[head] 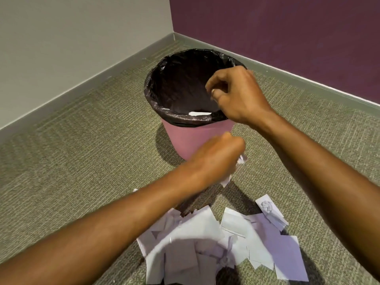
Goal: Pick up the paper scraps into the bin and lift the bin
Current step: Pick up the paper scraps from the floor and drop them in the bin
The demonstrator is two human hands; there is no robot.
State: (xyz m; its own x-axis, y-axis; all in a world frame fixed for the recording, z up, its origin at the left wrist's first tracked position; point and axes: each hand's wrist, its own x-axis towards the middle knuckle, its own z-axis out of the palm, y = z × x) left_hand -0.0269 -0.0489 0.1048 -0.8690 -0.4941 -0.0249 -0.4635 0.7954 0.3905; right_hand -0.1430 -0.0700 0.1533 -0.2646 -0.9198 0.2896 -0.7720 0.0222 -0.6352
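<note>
A pink bin (191,138) lined with a black bag (176,83) stands on the carpet in the room's corner. One white scrap (199,113) lies inside it near the front rim. My right hand (238,95) hovers over the bin's right rim, fingers loosely curled with nothing visible in them. My left hand (218,159), blurred, is in front of the bin, shut on crumpled paper scraps (241,159) that stick out below the fist. A pile of several white paper scraps (216,243) lies on the floor nearer to me.
Green-grey carpet (82,151) covers the floor. A grey wall (72,38) runs along the left and a purple wall (287,27) along the right, meeting behind the bin. A small scrap (135,190) lies by my left forearm.
</note>
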